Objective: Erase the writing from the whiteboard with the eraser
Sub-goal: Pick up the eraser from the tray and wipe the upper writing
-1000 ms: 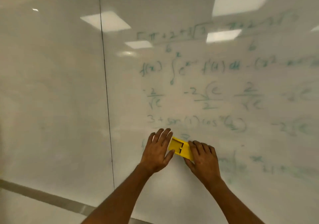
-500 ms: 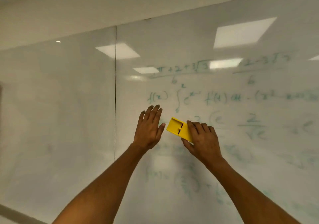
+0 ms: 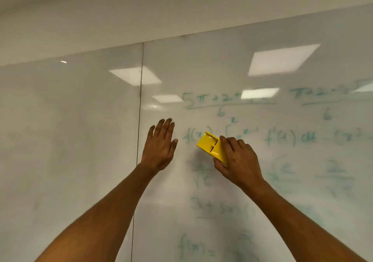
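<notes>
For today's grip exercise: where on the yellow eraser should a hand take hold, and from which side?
Grip the yellow eraser by its long edges at the lower right end, coming from below-right as the right hand does; it lies flat and tilted on the whiteboard.

You are standing in a classroom or office meeting room. A glossy whiteboard [image 3: 222,64], made of panels that meet at a dark vertical seam [image 3: 140,104], covers the wall [image 3: 121,15] in front of you. Green maths writing [image 3: 228,101], with fractions and an integral, fills it. Square ceiling lights [image 3: 282,59] reflect in its surface.
</notes>
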